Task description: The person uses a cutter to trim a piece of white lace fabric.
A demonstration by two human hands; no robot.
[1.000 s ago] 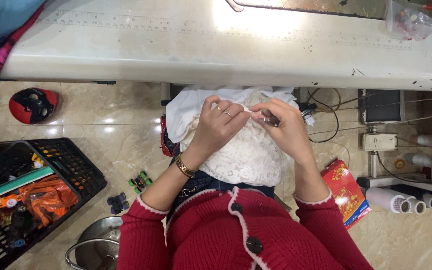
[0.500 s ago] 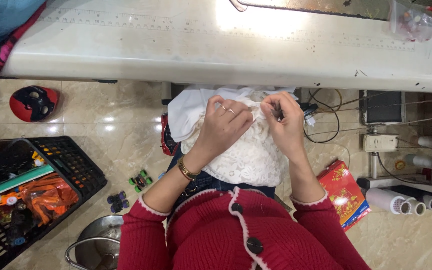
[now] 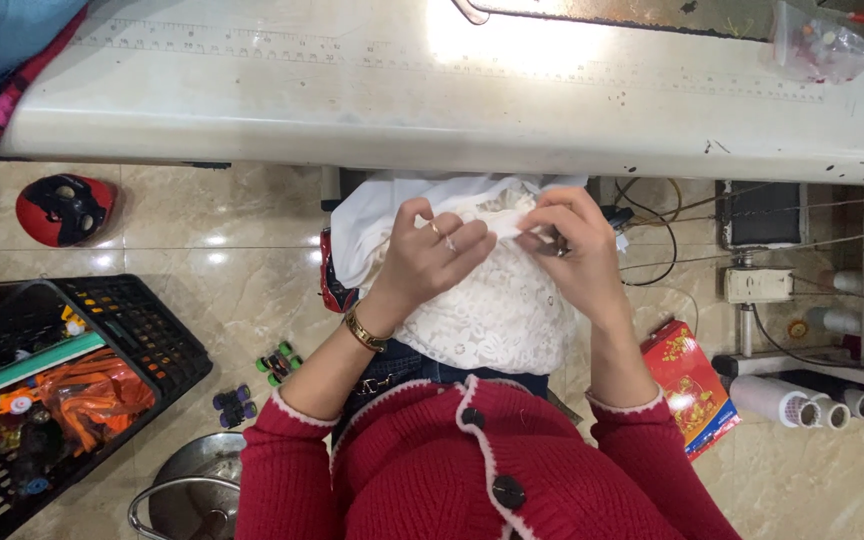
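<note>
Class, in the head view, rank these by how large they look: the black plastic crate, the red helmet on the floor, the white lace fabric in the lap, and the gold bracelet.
1. Black plastic crate
2. White lace fabric, though it is nearer the camera than the crate, so their order is unsure
3. Red helmet
4. Gold bracelet

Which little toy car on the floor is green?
The green toy car is the one nearer the white lace fabric that the left hand grips. The purple toy car sits lower, closer to the black crate.
</note>
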